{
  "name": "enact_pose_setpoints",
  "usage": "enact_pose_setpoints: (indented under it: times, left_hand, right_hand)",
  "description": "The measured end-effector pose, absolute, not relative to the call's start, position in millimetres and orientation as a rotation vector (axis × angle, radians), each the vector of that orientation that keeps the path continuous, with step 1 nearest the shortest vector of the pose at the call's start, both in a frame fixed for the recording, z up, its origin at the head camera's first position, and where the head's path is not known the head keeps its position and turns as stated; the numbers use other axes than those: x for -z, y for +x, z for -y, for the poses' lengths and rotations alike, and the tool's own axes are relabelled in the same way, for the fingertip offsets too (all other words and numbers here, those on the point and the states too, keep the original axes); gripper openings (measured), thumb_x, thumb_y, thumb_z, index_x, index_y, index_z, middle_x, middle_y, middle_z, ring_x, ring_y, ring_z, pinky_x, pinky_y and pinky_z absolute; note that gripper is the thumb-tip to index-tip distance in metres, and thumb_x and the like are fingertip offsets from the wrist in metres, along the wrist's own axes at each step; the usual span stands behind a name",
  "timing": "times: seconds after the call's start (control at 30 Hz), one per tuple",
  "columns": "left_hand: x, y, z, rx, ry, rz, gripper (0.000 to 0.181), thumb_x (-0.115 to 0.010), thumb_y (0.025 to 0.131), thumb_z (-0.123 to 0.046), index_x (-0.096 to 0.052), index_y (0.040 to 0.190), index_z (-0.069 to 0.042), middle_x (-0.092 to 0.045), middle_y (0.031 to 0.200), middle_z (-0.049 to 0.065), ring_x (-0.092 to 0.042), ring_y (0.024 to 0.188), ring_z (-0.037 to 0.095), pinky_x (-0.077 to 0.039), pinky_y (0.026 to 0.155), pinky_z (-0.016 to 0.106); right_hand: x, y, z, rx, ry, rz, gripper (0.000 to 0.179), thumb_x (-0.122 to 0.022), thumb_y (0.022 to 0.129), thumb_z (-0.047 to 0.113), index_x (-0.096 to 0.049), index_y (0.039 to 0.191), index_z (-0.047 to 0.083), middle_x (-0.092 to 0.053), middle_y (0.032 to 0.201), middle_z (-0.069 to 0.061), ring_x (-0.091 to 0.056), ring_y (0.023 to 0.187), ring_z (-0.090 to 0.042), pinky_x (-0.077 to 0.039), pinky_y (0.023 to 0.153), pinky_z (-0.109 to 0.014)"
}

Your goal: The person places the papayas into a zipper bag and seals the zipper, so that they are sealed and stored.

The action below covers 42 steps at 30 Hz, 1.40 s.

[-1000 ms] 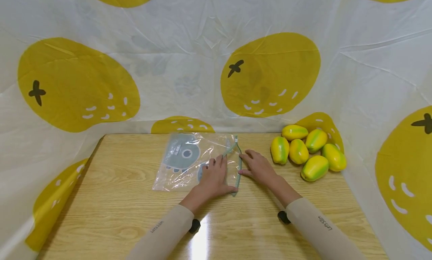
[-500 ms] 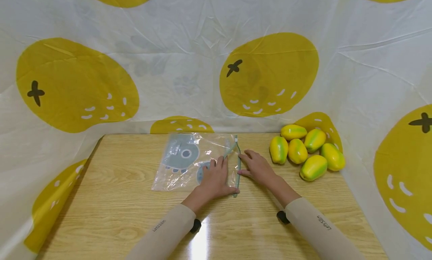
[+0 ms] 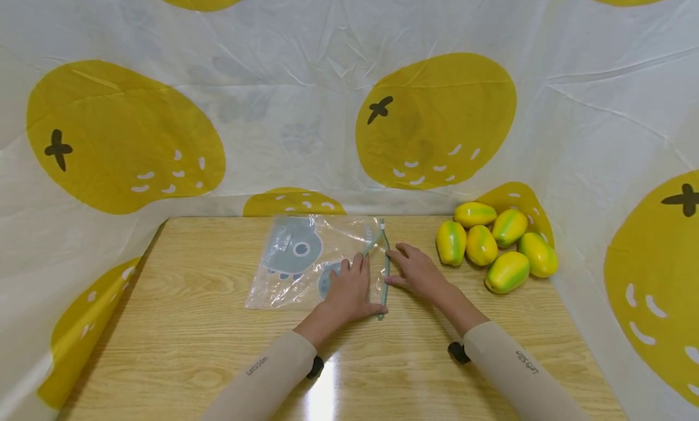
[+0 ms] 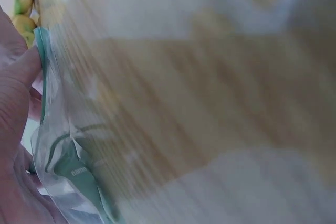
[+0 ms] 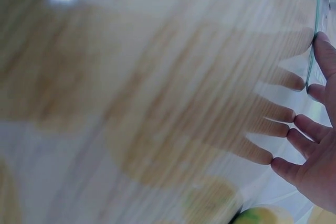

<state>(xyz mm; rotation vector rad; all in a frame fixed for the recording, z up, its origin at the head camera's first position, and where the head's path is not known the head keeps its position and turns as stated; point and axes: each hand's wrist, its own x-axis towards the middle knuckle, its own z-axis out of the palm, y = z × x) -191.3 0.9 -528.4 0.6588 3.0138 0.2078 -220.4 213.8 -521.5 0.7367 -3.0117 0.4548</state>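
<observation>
A clear plastic zip bag with a blue-grey cartoon print lies flat on the wooden table, its green zip edge facing right. Near the far end, by a small white slider, the two zip strips part in a narrow V. My left hand rests spread on the bag, its thumb on the zip edge's near end. The thumb and a finger of my right hand touch the right strip, set apart along it. In the right wrist view, the other fingertips of that hand meet their reflections in the glossy tabletop.
Several yellow fruits with green streaks, papaya-like in shape, sit at the table's back right, beyond my right hand. A white curtain with big yellow fruit prints hangs behind and on both sides of the table.
My left hand has slid very slightly to the right with its thumb on the zip edge. The right hand, bag and fruits look nearly still.
</observation>
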Motion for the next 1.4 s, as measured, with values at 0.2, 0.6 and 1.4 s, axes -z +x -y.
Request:
enact_pose_setpoints:
  times: [0.2, 0.6, 1.4]
  left_hand:
    - [523.5, -184.6, -5.2, -0.219, 0.566, -2.996, 0.135, -0.074, 0.068, -0.084, -0.021, 0.164, -0.003, -0.010, 0.173, 0.019, -0.022, 0.153, 0.053, -0.046, 0.106, 0.066]
    - [520.0, -182.6, -8.7, -0.124, 0.431, -2.857, 0.129, -0.059, 0.076, -0.090, -0.014, 0.167, -0.010, -0.010, 0.169, 0.030, -0.016, 0.150, 0.062, -0.036, 0.115, 0.066]
    - [521.6, -181.8, 6.5, -0.327, 0.443, -2.851, 0.129, -0.070, 0.076, -0.081, -0.020, 0.164, -0.002, 0.008, 0.173, 0.018, -0.010, 0.154, 0.056, -0.031, 0.114, 0.072]
  right_hand:
    - [522.7, -221.0, -214.0, -0.441, 0.713, 3.012, 0.071, -0.078, 0.090, 0.046, -0.057, 0.146, 0.007, -0.050, 0.150, -0.029, -0.053, 0.133, -0.049, -0.044, 0.108, -0.064]
    - [524.2, -221.7, -214.0, -0.468, 0.732, 2.991, 0.070, -0.079, 0.089, 0.045, -0.059, 0.145, 0.009, -0.049, 0.150, -0.030, -0.051, 0.134, -0.049, -0.043, 0.109, -0.065]
    - [522.5, -216.9, -211.3, -0.453, 0.700, 3.015, 0.069, -0.078, 0.090, 0.045, -0.057, 0.145, 0.009, -0.048, 0.151, -0.030, -0.049, 0.137, -0.050, -0.041, 0.110, -0.065]
